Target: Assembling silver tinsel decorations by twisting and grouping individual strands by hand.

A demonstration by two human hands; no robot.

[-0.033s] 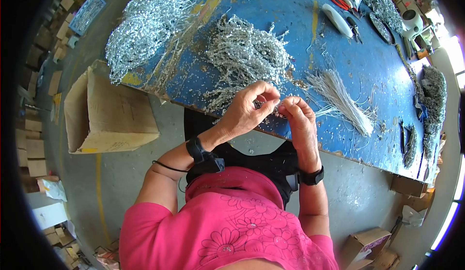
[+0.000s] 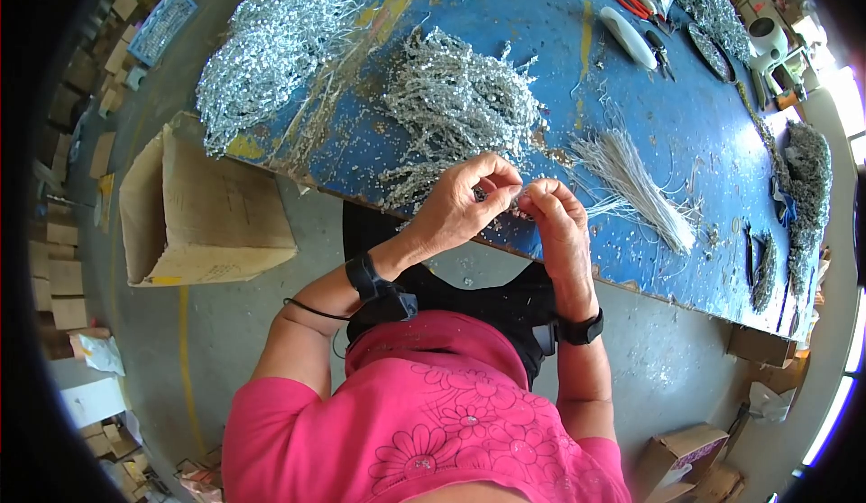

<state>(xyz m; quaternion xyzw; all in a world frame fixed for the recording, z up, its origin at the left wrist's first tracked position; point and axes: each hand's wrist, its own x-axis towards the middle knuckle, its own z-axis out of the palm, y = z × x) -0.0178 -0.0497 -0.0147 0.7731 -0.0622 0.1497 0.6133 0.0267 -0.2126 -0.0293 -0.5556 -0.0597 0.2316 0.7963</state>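
Note:
My left hand [image 2: 465,201] and my right hand [image 2: 555,219] meet at the near edge of the blue table [image 2: 559,79]. The fingertips of both pinch a small silver glittery sprig [image 2: 518,194] between them; most of it is hidden by the fingers. A heap of similar silver sprigs [image 2: 460,97] lies just beyond my left hand. Just right of my right hand lies a bundle of thin silver wires [image 2: 636,187]. Each wrist has a black band.
A second, larger silver heap [image 2: 271,43] sits at the table's left end. An open cardboard box [image 2: 198,210] stands on the floor to the left. Red scissors [image 2: 636,2], a white tool [image 2: 627,38] and more glitter pieces [image 2: 807,178] lie at the far right.

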